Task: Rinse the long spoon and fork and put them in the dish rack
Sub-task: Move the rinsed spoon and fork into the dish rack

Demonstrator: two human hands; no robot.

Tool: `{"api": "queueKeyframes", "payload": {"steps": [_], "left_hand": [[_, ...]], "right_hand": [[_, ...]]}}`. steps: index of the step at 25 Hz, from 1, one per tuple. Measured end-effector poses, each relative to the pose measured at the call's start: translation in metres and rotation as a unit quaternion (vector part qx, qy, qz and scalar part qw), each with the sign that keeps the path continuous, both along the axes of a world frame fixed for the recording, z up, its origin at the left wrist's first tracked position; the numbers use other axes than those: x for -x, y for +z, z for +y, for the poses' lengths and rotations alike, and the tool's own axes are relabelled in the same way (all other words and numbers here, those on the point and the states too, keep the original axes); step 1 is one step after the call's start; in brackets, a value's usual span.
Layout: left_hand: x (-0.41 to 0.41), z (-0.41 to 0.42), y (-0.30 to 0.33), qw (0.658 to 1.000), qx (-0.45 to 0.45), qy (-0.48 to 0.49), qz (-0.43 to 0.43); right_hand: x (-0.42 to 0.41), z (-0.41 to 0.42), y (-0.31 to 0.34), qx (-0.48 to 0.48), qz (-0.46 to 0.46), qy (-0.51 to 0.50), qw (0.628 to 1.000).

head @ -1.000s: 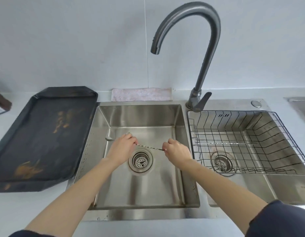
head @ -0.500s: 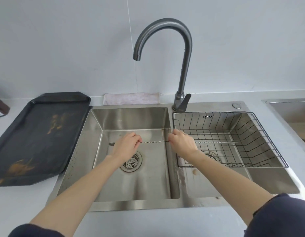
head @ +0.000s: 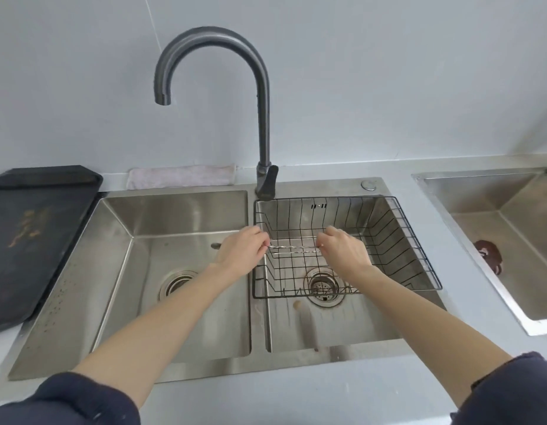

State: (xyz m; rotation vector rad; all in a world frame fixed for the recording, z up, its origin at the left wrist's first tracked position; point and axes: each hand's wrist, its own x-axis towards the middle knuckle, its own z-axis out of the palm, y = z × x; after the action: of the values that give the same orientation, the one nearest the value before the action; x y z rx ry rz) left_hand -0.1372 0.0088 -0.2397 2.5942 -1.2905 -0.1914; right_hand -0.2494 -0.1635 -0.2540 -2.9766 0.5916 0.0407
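A: Item one, the bench (head: 388, 173): pale grey, running along the wall. What is sitting in it?

B: A steel double sink (head: 254, 368), two bowls side by side. A second steel sink (head: 450, 216) is showing at the far right, with a dark red-brown thing (head: 490, 256) lying in it; I cannot tell what it is.

A: Item two?

B: A black tray (head: 36, 240) with orange-brown marks, lying on the bench left of the sink, its edge overhanging the left bowl's rim.

A: Item three.

B: A dark grey faucet (head: 263, 118), rising behind the divider and arching left, spout hanging over the left bowl.

A: Item four, the dish rack (head: 419, 250)?

B: Black wire, sitting in the right bowl.

A: Item five.

B: A pale folded cloth (head: 180, 176), lying against the wall behind the left bowl.

A: And the hands?

B: Left hand (head: 241, 250) is hovering at the divider, right hand (head: 342, 250) above the rack. Both are pinching, fingers curled, one end each of a long twisted-handle utensil (head: 293, 247), holding it level over the rack's left part. Spoon or fork, I cannot tell; the ends are hidden.

A: Smallest entry?

B: A round button (head: 368, 184) on the sink deck, right of the faucet.
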Motion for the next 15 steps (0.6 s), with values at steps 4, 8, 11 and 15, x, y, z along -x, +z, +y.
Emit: {"api": "queueKeyframes", "payload": {"steps": [4,8,11,15], "left_hand": [[0.020,-0.045,-0.007,1.000,-0.006,-0.024,0.003],[0.030,-0.077,-0.017,0.999,-0.022,-0.030,0.015],[0.033,-0.094,-0.025,0.998,-0.041,-0.034,0.029],[0.033,-0.104,-0.041,0.996,-0.069,-0.028,0.053]], "right_hand": [[0.023,-0.041,-0.001,0.001,0.013,-0.024,1.000],[0.036,-0.073,-0.008,0.003,0.028,-0.037,0.999],[0.038,-0.089,-0.017,0.002,0.043,-0.030,0.999],[0.038,-0.100,-0.034,-0.016,0.064,-0.024,0.998]]}}
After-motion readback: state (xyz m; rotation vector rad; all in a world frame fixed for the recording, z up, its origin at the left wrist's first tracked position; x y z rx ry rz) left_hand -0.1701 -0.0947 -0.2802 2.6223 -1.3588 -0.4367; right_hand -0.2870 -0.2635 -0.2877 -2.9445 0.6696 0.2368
